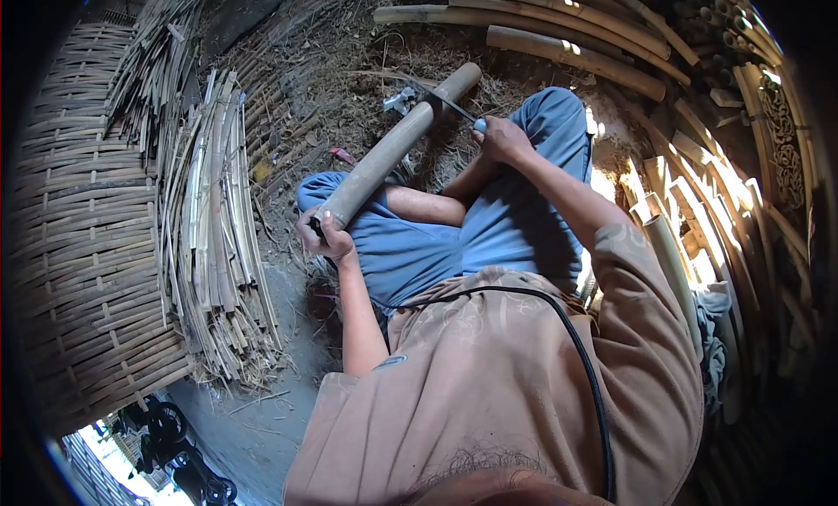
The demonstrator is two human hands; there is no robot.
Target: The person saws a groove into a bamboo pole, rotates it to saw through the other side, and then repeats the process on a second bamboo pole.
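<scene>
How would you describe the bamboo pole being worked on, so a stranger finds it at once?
Start at the blue trousers. Across them lies one grey bamboo pole, its near end in the left hand, a blade from the right hand against it. The other poles lie stacked, untouched.

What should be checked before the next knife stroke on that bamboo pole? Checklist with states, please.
1. Left hand wrapped round the near end of the bamboo pole: ok.
2. Right hand closed on the knife handle: ok.
3. Blade lying against the pole's upper part: ok.
4. Left-hand fingers clear of the blade, at the pole's opposite end: ok.
5. Pole propped over the lap, far end pointing at the littered ground: ok.
6. Blade edge direction and sharpness: cannot tell.
</scene>
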